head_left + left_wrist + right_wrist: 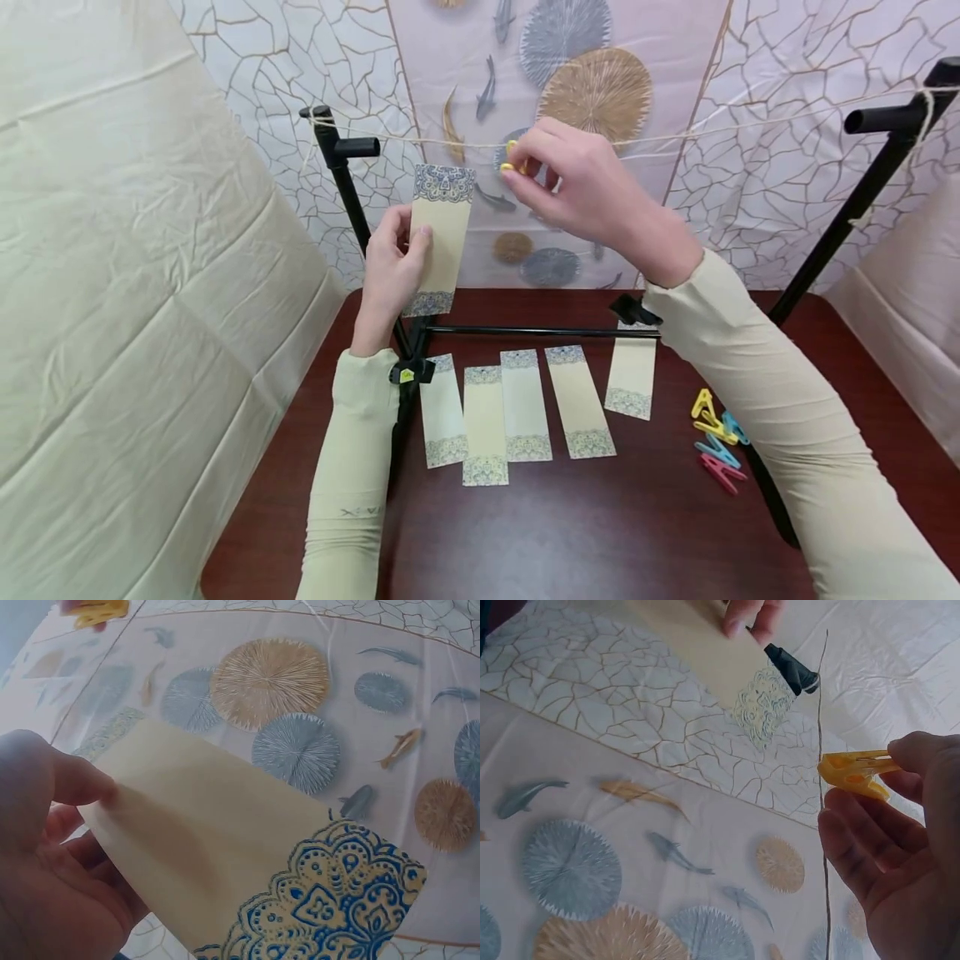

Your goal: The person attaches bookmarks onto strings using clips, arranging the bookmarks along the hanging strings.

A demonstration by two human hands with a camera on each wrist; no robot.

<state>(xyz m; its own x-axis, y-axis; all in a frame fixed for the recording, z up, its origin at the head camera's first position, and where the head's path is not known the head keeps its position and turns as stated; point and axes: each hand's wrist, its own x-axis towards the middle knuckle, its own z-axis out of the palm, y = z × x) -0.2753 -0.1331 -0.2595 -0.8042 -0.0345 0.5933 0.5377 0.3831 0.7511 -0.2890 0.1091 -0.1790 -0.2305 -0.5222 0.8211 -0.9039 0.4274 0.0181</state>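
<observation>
My left hand (392, 262) pinches a cream bookmark-like card (442, 237) by its left edge, thumb on the face that shows. Blue lace-like print (337, 900) bands the card's ends. The card is held up just below a thin string (450, 143), apart from it as far as the head view shows. To its right, my right hand (573, 179) pinches a yellow clothespin (855, 772) between thumb and fingers, right by the string. In the right wrist view the clothespin's nose overlaps the string; whether it grips it I cannot tell.
Several similar cards (525, 404) lie on the dark red table (585, 525). Yellow, blue and pink clothespins (722, 472) are heaped at the right, beside my right sleeve. Black stand posts (847, 208) hold the string at both ends, and a black crossbar (525, 332) runs low between them.
</observation>
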